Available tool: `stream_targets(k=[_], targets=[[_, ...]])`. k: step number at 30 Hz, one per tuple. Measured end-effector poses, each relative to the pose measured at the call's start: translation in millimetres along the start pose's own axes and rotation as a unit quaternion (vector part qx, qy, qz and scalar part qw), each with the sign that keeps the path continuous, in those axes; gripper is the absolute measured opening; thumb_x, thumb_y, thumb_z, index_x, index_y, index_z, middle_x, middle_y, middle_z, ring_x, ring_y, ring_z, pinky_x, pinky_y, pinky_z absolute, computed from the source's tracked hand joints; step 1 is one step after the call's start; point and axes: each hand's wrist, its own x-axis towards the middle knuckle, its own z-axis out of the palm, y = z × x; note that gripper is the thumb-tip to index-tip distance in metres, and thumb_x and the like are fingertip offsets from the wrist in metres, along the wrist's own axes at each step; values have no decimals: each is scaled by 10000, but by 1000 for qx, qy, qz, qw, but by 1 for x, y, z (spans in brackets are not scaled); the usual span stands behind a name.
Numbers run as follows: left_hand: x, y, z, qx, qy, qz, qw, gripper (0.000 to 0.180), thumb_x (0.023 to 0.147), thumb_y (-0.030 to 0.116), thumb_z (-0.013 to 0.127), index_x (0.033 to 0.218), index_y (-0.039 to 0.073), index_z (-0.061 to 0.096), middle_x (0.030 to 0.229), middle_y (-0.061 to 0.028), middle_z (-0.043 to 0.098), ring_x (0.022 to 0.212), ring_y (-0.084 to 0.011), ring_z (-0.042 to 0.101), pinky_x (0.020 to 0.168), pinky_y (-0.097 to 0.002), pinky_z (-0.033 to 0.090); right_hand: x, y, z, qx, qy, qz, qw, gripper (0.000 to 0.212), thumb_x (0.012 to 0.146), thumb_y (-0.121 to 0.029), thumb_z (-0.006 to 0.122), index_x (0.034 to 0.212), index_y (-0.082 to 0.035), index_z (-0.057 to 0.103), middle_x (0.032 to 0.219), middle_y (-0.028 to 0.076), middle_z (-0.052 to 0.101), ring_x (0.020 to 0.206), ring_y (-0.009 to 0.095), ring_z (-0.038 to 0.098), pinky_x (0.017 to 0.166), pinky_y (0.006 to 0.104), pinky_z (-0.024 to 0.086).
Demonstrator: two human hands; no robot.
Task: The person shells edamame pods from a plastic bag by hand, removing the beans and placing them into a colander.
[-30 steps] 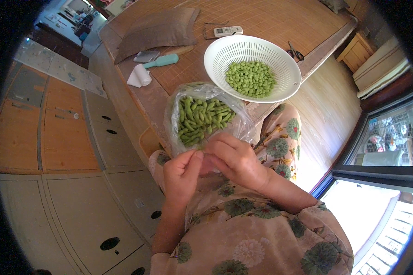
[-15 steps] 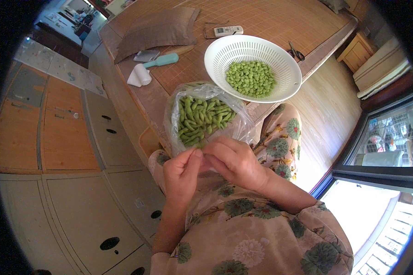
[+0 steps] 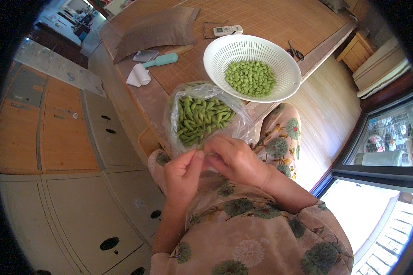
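Both my hands meet at the near edge of a clear plastic bag (image 3: 172, 114) of green bean pods (image 3: 199, 117). My left hand (image 3: 182, 174) is closed in a pinch, thumb against the forefinger. Fingers curled, my right hand (image 3: 234, 158) pinches right beside it. Between the fingertips is a green bean pod, mostly hidden by the fingers. Beyond the bag and to its right, a white slotted colander (image 3: 211, 64) holds a heap of shelled green beans (image 3: 250, 79).
The bag and colander rest on a bed-like surface with a woven mat (image 3: 261, 18). A brown pillow (image 3: 158, 30), turquoise-handled brush (image 3: 163, 59), white roll (image 3: 139, 75), remote control (image 3: 227, 30) and black scissors (image 3: 295, 51) lie on it. Cabinets (image 3: 73, 201) stand at left.
My right hand's fingers have shifted slightly at the pinch. The left hand stays almost in place, and the bag and colander look the same.
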Motion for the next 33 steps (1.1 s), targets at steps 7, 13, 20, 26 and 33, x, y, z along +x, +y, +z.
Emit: stream_targets(k=[7,13,20,26,33], targets=[[-1,-6,-4,-54,-7,-58,997,209,950,119,542,875,-44,650,755,-30,644,664,-101,597,642,-249,503,2,5,-2,38,-41,-31,998,170,789,-19,626,935,-2,541,884,157,558,843,369,586,719,423,498],[1,-12,-3,-102,-11,-79,992,210,944,124,568,956,-61,668,744,-2,638,664,-55,573,607,-211,481,3,5,-3,65,-42,-44,996,155,803,-12,620,945,-4,558,881,150,564,847,367,589,720,417,496],[1,-15,5,-32,31,-57,997,173,947,100,557,924,-47,644,760,-41,649,653,-104,617,614,-248,526,0,9,5,40,-5,-16,999,205,767,0,684,948,-6,587,875,143,582,805,337,600,681,384,490],[5,-22,8,-5,47,-33,998,176,932,104,577,954,-52,655,765,-37,675,673,-77,614,612,-232,506,1,10,3,2,-23,21,1000,162,779,-23,676,912,-10,584,858,144,585,776,330,598,662,374,487],[10,-15,-3,-69,72,-54,994,209,940,115,555,993,-67,643,780,-116,689,633,-173,659,609,-275,546,25,37,-36,-48,162,41,985,172,772,18,601,938,-16,568,847,190,598,789,381,613,691,417,495]])
